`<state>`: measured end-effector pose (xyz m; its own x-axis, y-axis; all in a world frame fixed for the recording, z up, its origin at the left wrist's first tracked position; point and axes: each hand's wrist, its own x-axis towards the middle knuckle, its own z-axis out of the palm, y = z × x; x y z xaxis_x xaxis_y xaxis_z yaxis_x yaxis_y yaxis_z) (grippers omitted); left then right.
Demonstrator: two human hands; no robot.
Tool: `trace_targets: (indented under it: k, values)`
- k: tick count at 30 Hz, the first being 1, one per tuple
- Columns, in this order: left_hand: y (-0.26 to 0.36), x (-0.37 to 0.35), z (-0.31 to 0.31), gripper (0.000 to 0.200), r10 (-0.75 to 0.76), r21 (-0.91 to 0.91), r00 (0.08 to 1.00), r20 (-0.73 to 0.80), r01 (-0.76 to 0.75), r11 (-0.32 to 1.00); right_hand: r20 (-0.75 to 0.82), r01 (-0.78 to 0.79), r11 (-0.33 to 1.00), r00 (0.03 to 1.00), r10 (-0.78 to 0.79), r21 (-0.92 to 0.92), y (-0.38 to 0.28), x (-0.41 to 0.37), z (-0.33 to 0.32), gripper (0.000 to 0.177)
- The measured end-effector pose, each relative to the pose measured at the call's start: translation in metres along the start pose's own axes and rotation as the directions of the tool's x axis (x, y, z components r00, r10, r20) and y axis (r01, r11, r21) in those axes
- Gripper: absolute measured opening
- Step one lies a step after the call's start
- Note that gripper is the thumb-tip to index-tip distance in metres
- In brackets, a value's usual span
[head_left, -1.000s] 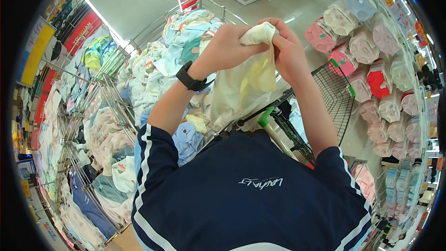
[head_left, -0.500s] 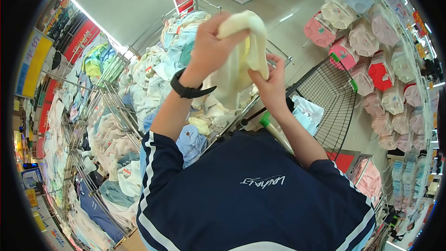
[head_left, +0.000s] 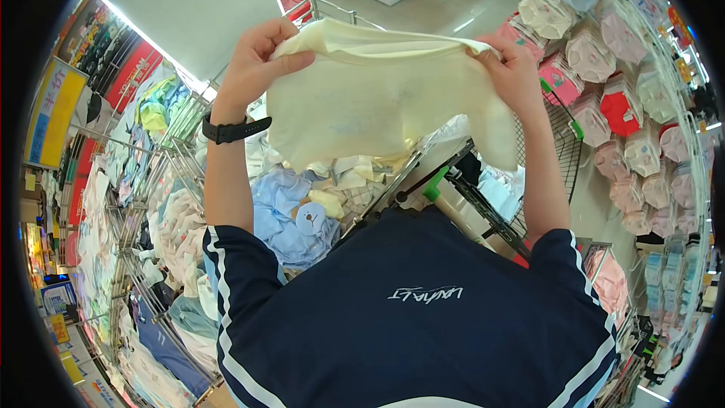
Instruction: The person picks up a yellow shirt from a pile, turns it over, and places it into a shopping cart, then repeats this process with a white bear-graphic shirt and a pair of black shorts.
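Observation:
A small pale yellow garment (head_left: 362, 106) is stretched wide in front of my chest, its open, seamed edge at the top. My left hand (head_left: 260, 64) grips the upper left corner, thumb on the near side, a black watch band on the wrist. At the opposite corner my right hand (head_left: 507, 68) pinches the same edge. The cloth hangs down from both hands, with faint bluish marks on its front. Below it, a light blue garment with a bear face (head_left: 310, 217) lies on the heap of clothes (head_left: 355, 200), partly hidden by the hanging cloth.
A black wire shopping cart (head_left: 555, 159) with green corners stands to the right, pale packaged clothing (head_left: 498, 190) inside. Metal-railed bins (head_left: 177, 159) full of clothes run along the left. Packs of underwear (head_left: 593, 57) hang at right. A yellow sign (head_left: 57, 117) is far left.
My hands have moved apart, the left one leftward and the right one rightward. The garment, bunched and folded between them before, is now spread out flat.

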<state>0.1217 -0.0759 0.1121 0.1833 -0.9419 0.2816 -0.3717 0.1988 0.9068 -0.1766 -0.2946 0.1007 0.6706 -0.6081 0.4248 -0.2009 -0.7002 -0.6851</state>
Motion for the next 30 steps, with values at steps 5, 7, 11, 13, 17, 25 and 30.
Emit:
trace_targets:
  k: [5,7,11,13,17,25,30]
  values:
    - [0.003,-0.01,0.002,0.024,-0.023,0.275,1.0,-0.013,0.026,0.961,0.243,-0.053,0.992,0.967,0.08,-0.115,0.003,0.002,-0.019,0.029]
    - [-0.001,-0.012,-0.002,0.029,-0.115,0.416,0.991,-0.07,0.134,0.9,0.263,-0.121,0.99,0.955,0.135,-0.066,0.005,0.002,-0.02,0.031]
    - [-0.021,-0.008,0.013,0.034,-0.141,0.27,0.973,-0.182,0.187,0.945,0.159,-0.299,0.94,0.948,0.274,0.163,0.014,-0.001,0.0,0.03]
    - [-0.029,-0.001,0.036,0.035,-0.148,0.115,0.954,-0.26,0.183,0.976,0.117,-0.341,0.884,0.94,0.321,0.321,0.015,-0.002,0.02,0.029]
    - [-0.001,0.007,0.103,0.028,-0.279,-0.039,0.93,-0.24,0.278,0.96,0.188,-0.392,0.722,0.918,0.349,0.57,-0.001,-0.003,0.058,0.026]
    - [0.0,0.007,0.141,0.046,0.16,0.259,0.959,-0.234,-0.097,0.961,0.267,-0.345,0.612,0.939,0.218,0.712,-0.052,-0.024,0.064,0.024]
    - [0.006,0.013,0.126,0.023,0.111,0.01,0.978,-0.178,-0.111,0.994,0.14,-0.132,0.683,0.989,0.044,0.718,-0.042,-0.035,0.051,0.04]
